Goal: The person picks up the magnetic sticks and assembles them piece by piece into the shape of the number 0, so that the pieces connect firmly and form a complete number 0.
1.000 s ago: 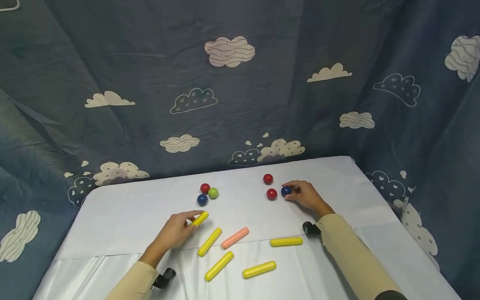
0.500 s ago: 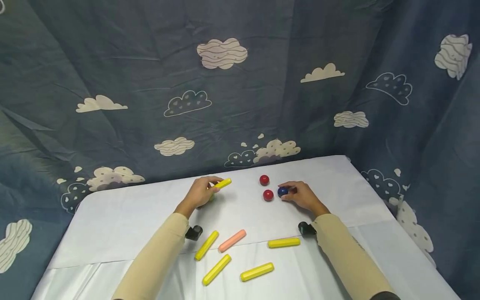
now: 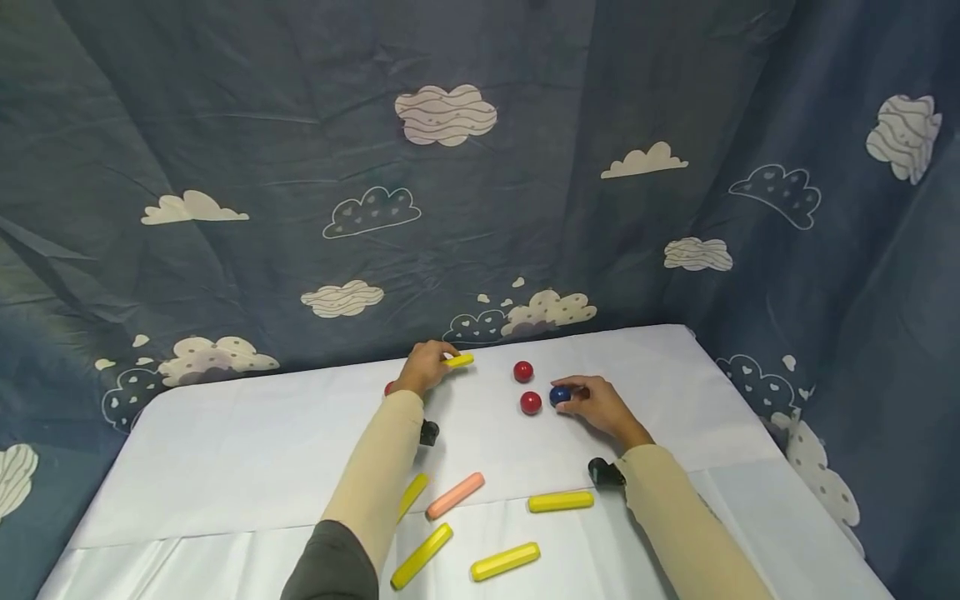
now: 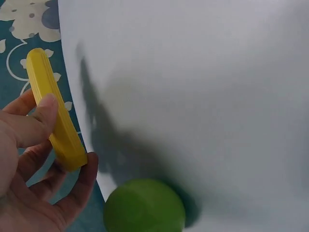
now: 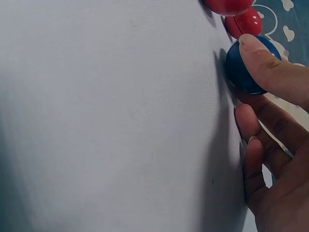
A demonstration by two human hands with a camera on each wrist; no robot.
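Note:
At the far side of the table my left hand (image 3: 423, 368) holds a yellow stick (image 3: 459, 361), faceted with rounded ends. The left wrist view has the thumb lying along this stick above the white cloth, and a green ball (image 4: 145, 205) close by on the table. My right hand (image 3: 602, 407) pinches a blue ball (image 3: 559, 395) low at the cloth, thumb on its near side. Just left of it are two red balls, one farther back (image 3: 523, 372) and one nearer (image 3: 531, 403). Another red ball (image 3: 388, 388) peeks out beside my left wrist, mostly hidden.
A peach stick (image 3: 455, 496) lies mid-table, with several yellow sticks around it, such as one in front (image 3: 506, 562) and one at the right (image 3: 561, 501). My left sleeve partly covers another yellow stick (image 3: 412, 494). A dark cloud-print curtain (image 3: 510, 208) hangs behind the table.
My left hand has carried the yellow stick up, away from me and to the right, and its arm now hides most of the left ball group. The right hand stays on the blue ball.

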